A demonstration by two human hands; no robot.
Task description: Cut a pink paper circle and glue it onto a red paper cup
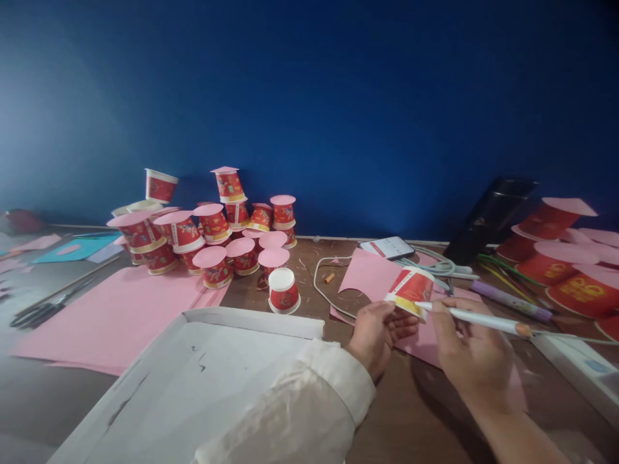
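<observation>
Cream sleeve in the foreground, a person's left fingers grasp a red-and-white paper cup near its rim, tilted above a cut pink sheet on the brown surface. Wrapped around a white pen-like tool, the right fingers bring its point to the gold band by the cup's rim; whether the tip touches cannot be told. The step in hand appears to be working the tool along that rim, and the next move would seem to call for a steady left grasp and a small turn of the cup, letting the tip follow the edge. Left of the left fingers lies a white box lid, with a lone cup upside down just past its far edge. Farther left, beyond the fingers, rise stacked cups, many topped with pink discs. Directly beyond the fingers rests a phone; past the right fingers lie a purple marker and more red cups.
</observation>
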